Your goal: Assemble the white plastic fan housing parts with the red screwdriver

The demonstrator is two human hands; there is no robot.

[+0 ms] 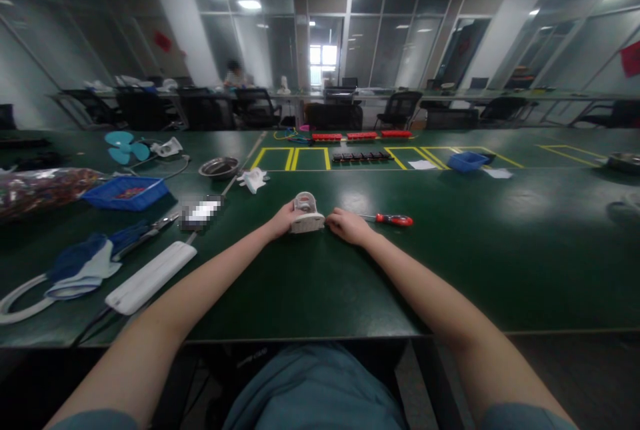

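Note:
In front of me on the green table, my left hand (284, 218) grips the left side of a white plastic housing (307, 222). The part has a rounded, hollow upper section and a wider base turned toward me; it looks like a small fan's stand. Close by its right edge is my right hand (346, 225), its fingers curled together. Whatever those fingers pinch, if anything, is too small or hidden to name. A screwdriver (394, 219) with a red and black handle lies just right of that hand, its shaft partly behind it.
Leftward lie a white power strip (153, 277), blue-and-white gloves (85, 267), a blue tray (126, 193) of small parts, a metal bowl (219, 167), a white plastic piece (254, 179) and blue fan blades (126, 147). Farther back are black parts (363, 157) and another blue tray (467, 162).

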